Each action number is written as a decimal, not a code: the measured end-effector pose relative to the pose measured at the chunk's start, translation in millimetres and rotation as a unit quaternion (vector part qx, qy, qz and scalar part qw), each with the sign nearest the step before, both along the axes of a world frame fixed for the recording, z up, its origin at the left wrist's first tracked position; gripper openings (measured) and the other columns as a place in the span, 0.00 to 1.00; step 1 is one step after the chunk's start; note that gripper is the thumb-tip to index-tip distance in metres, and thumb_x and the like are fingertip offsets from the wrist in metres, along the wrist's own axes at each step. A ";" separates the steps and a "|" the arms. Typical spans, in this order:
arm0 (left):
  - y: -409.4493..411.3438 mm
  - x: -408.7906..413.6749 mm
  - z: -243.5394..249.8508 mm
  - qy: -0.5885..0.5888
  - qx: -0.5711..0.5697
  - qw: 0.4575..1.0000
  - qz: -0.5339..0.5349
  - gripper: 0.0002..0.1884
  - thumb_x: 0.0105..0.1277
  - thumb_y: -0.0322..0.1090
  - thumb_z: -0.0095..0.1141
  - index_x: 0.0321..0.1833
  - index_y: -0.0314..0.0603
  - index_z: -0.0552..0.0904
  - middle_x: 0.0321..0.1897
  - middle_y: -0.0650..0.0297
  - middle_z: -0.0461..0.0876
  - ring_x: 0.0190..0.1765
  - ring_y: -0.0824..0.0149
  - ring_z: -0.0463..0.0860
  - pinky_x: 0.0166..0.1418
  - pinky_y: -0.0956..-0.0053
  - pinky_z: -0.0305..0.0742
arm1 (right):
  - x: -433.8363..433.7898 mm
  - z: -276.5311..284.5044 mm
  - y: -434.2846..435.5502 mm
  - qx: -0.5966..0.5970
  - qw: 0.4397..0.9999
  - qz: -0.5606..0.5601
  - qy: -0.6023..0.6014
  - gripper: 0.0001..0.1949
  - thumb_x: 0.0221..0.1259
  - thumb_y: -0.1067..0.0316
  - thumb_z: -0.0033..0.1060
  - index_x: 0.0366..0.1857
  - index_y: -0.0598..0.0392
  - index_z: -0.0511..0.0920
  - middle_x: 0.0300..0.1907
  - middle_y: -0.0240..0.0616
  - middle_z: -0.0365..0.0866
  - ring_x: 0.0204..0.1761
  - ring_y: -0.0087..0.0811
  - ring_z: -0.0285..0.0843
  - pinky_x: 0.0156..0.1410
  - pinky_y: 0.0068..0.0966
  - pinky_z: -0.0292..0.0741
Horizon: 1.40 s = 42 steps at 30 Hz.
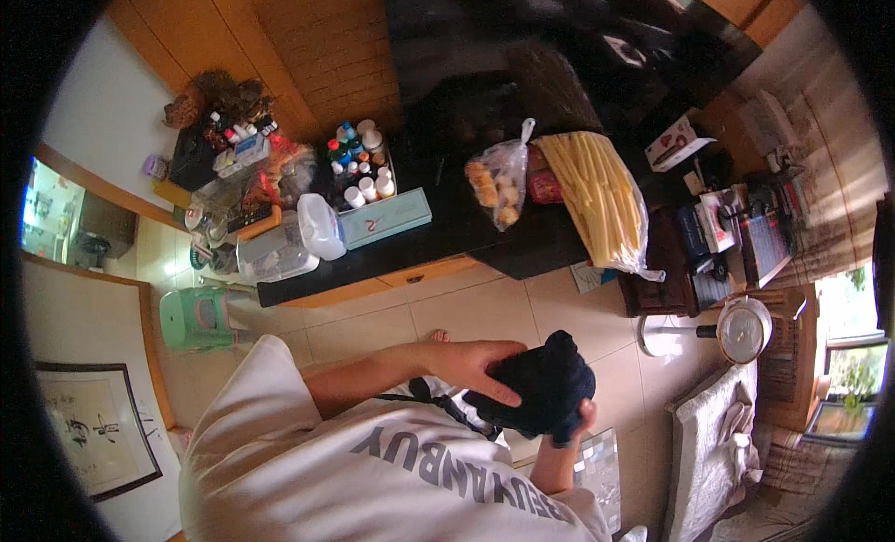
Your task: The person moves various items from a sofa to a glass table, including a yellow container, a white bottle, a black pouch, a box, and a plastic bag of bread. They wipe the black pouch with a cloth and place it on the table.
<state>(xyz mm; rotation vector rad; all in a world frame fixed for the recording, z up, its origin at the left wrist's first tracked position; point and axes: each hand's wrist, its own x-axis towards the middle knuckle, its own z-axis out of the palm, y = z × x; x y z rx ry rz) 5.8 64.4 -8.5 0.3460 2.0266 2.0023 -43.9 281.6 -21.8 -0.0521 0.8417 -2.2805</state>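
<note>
A bunched piece of black fabric, perhaps a cap or a folded garment, is held up in front of my white shirt. From the left, my left hand grasps it with fingers and thumb spread across its side. My right hand grips its lower right edge, and the fabric hides most of those fingers. Dark straps or cords show just below my left wrist; whether they belong to the fabric is unclear.
Beyond my hands stands a black-topped counter with bagged bread, a bag of long yellow sticks, a pale green box and several bottles. A green stool is left; a standing fan and covered seat are right.
</note>
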 end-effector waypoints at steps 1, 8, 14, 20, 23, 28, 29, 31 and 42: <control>-2.6 8.7 -24.5 0.081 0.015 0.996 0.039 0.31 0.64 0.46 0.69 0.62 0.31 0.74 0.51 0.57 0.82 0.51 0.66 0.80 0.56 0.69 0.77 | -2.7 -18.0 -9.6 -0.039 0.999 -0.021 0.002 0.46 0.46 0.48 0.62 0.70 0.66 0.62 0.65 0.55 0.72 0.64 0.49 0.74 0.70 0.45 0.71; -72.7 17.4 -25.7 -0.213 0.072 0.925 0.305 0.23 0.65 0.40 0.68 0.57 0.33 0.80 0.49 0.61 0.84 0.51 0.71 0.80 0.58 0.76 0.75 | -17.6 -34.8 -82.2 -0.028 0.978 0.025 -0.203 0.39 0.51 0.54 0.56 0.71 0.59 0.65 0.66 0.51 0.73 0.63 0.52 0.74 0.71 0.50 0.70; -113.7 32.9 -37.2 -0.247 0.185 0.916 0.257 0.18 0.70 0.33 0.62 0.60 0.35 0.78 0.51 0.62 0.83 0.52 0.72 0.80 0.59 0.77 0.74 | -24.9 -56.1 -96.8 -0.013 0.947 0.191 -0.260 0.34 0.49 0.70 0.55 0.68 0.60 0.68 0.63 0.52 0.76 0.62 0.47 0.77 0.69 0.46 0.74; -127.2 40.5 -101.6 -0.239 0.147 0.944 0.174 0.13 0.68 0.28 0.62 0.54 0.40 0.79 0.50 0.65 0.82 0.51 0.71 0.81 0.55 0.75 0.77 | -54.3 -26.1 -104.5 0.209 0.968 0.131 0.039 0.37 0.49 0.82 0.60 0.70 0.60 0.64 0.59 0.48 0.80 0.57 0.34 0.80 0.64 0.30 0.75; -113.5 30.3 -138.1 -0.262 0.199 0.899 0.289 0.14 0.71 0.35 0.61 0.57 0.42 0.79 0.52 0.63 0.82 0.54 0.69 0.81 0.58 0.72 0.77 | -67.4 -12.2 -97.1 0.350 0.859 0.129 0.350 0.36 0.51 0.83 0.58 0.70 0.59 0.63 0.61 0.49 0.78 0.60 0.39 0.79 0.65 0.30 0.73; -56.0 -52.4 -35.2 -0.380 0.433 0.785 0.228 0.25 0.68 0.49 0.64 0.61 0.40 0.78 0.55 0.60 0.82 0.57 0.64 0.82 0.61 0.67 0.78 | -87.2 -2.8 -71.7 0.372 0.539 0.122 0.746 0.35 0.48 0.71 0.63 0.68 0.39 0.72 0.74 0.41 0.64 0.75 0.42 0.61 0.78 0.47 0.60; -44.3 -65.8 -33.7 -0.361 0.365 0.824 0.239 0.24 0.68 0.46 0.64 0.60 0.40 0.78 0.54 0.60 0.82 0.56 0.65 0.82 0.61 0.67 0.78 | -96.6 2.6 -60.2 0.367 0.542 0.169 0.737 0.37 0.50 0.70 0.68 0.71 0.43 0.69 0.75 0.46 0.59 0.77 0.47 0.57 0.79 0.45 0.57; -19.5 -94.2 -34.8 -0.311 0.227 0.887 0.254 0.22 0.68 0.42 0.65 0.60 0.39 0.78 0.53 0.61 0.83 0.54 0.66 0.83 0.60 0.69 0.78 | -109.2 16.6 -33.0 0.283 0.779 0.139 0.542 0.42 0.51 0.65 0.73 0.74 0.52 0.62 0.77 0.51 0.54 0.79 0.49 0.51 0.80 0.43 0.53; 159.7 -266.8 8.8 -0.074 -0.076 0.993 -0.060 0.17 0.63 0.29 0.68 0.54 0.33 0.81 0.44 0.62 0.84 0.50 0.72 0.82 0.52 0.74 0.79 | -213.9 -19.8 176.6 0.347 0.869 0.020 0.353 0.24 0.42 0.63 0.83 0.45 0.61 0.84 0.42 0.38 0.87 0.57 0.32 0.80 0.75 0.32 0.62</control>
